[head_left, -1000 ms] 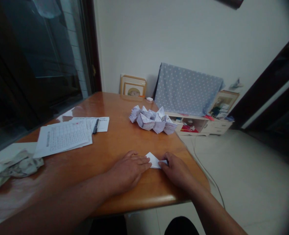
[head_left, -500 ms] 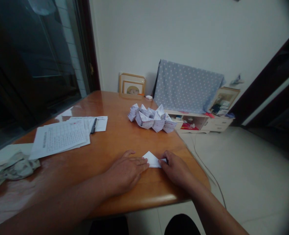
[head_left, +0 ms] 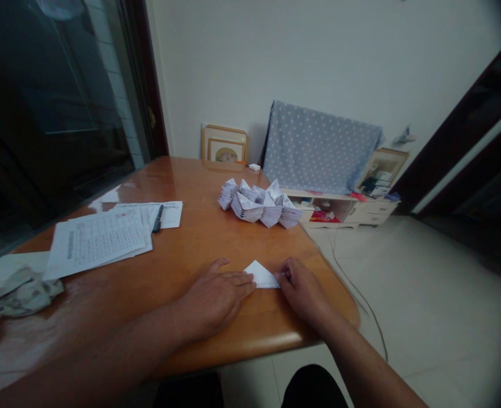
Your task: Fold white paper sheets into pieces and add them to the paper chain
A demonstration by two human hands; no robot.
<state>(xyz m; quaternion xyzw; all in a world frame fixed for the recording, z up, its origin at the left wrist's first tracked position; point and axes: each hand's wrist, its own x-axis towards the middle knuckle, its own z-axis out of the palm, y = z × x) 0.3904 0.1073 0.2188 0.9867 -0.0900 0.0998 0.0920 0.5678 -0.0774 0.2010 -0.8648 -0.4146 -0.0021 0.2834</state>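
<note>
A small white folded paper (head_left: 261, 275) lies on the wooden table (head_left: 191, 249) near its front right edge. My left hand (head_left: 216, 294) lies flat on the table with its fingers stretched out, the fingertips pressing the paper's left side. My right hand (head_left: 299, 289) is curled, its fingertips pinching the paper's right corner. A heap of folded paper boats (head_left: 259, 205) sits farther back on the table.
A stack of printed sheets (head_left: 101, 238) with a black pen (head_left: 157, 218) on it lies at the left. Crumpled paper (head_left: 16, 294) is at the far left. A picture frame (head_left: 225, 147) leans on the wall. A low cabinet (head_left: 344, 209) and cloth-covered object (head_left: 318, 150) stand beyond.
The view has shifted slightly left and down. Both hands stay on the small folded paper, which has barely moved.
</note>
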